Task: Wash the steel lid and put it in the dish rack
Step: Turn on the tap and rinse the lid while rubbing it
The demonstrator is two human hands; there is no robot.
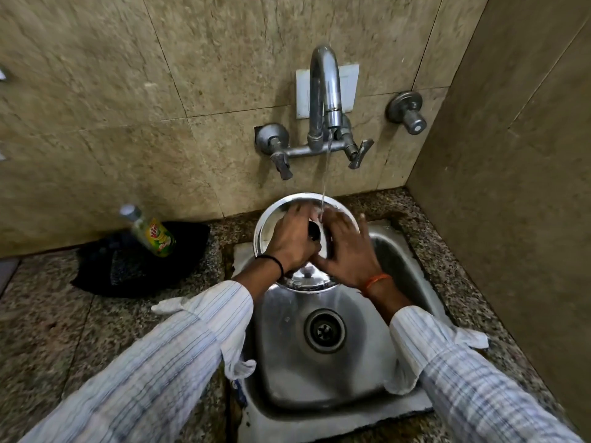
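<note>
Beige stone tiles back a small corner sink (319, 388) set in a speckled granite counter (80, 330), where the steel lid (271, 215) is mid-wash under a thin stream from the wall tap (324, 91). Far to the left of the left hand (292, 239), a green-labelled dish soap bottle (150, 231) leans on a dark cloth (128, 266), well apart from the work. That left hand is wrapped around what appears to be the lid's dark knob, holding it tilted over the basin; just beside it, the right hand (343, 247) lies spread on the lid's face, fingers loose, apparently rubbing it under the water. Judging by the running water, washing is under way and not finished; placing the lid in the dish rack remains, and no rack is in view. Right of the right hand, a spare wall valve (406, 111) juts out above the counter, clear of the lid.
</note>
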